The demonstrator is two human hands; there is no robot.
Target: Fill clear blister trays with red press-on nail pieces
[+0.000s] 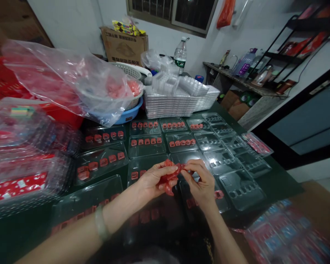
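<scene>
My left hand (151, 179) is closed around a bunch of small red translucent plastic pieces (169, 179), some sticking out past the fingers. Beside it, my right hand (202, 185) pinches at a red piece on the bunch's right edge with thumb and forefinger. Both hands hover over rows of clear plastic trays (183, 147) on a dark green table. Many trays on the left and in the middle carry a row of red pieces (103, 161) in their slots. Trays on the right, such as one clear tray (242, 189), show bare slots.
A tall stack of clear trays (170, 104) stands at the back. Left of it, a blue basin (130, 114) sits under a plastic bag (71, 77) with red pieces. Packed clear boxes (24, 172) pile up at left. More packages (288, 234) lie lower right, blurred.
</scene>
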